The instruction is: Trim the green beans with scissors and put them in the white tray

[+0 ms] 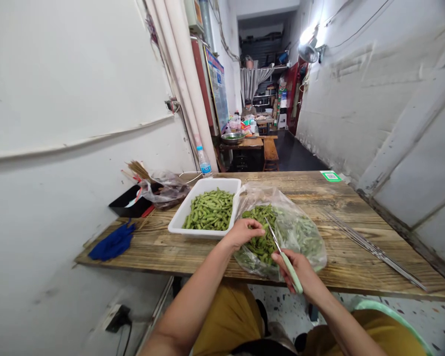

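Observation:
My left hand [244,231] reaches into a clear plastic bag [300,232] of green soybean pods [261,242], its fingers curled over a pod at the bag's mouth. My right hand [298,269] grips scissors [282,252] by their pale green handle, the blades pointing up and away into the bag. A white tray [178,220] filled with green pods [210,210] stands just left of the bag, on the wooden table [356,252].
A blue cloth [113,242] lies at the table's left end, near a black tray [128,202] and a bag with bamboo skewers [163,188]. A water bottle [204,162] stands behind the tray. Metal skewers [371,247] lie to the right. A green bucket rim [393,319] sits below.

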The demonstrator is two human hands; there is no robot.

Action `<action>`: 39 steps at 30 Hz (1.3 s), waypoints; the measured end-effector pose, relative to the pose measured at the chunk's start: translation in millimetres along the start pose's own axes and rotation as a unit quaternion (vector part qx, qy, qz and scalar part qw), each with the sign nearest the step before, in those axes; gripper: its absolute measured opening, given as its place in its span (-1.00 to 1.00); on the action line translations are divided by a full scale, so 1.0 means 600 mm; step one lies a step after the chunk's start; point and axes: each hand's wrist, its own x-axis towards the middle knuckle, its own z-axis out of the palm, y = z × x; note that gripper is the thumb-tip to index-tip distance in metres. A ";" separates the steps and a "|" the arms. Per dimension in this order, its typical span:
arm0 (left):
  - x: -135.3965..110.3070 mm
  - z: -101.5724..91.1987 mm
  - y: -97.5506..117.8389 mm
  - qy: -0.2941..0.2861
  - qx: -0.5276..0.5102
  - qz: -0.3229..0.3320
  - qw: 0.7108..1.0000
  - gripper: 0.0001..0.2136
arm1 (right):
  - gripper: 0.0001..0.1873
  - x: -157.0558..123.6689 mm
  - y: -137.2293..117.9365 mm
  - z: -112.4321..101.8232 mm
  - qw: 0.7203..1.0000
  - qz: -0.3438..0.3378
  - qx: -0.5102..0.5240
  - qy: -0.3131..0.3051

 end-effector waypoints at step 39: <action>-0.010 0.002 -0.007 0.029 -0.163 0.000 0.986 -0.64 | -0.58 -0.003 0.002 0.003 0.999 0.021 0.030 -0.035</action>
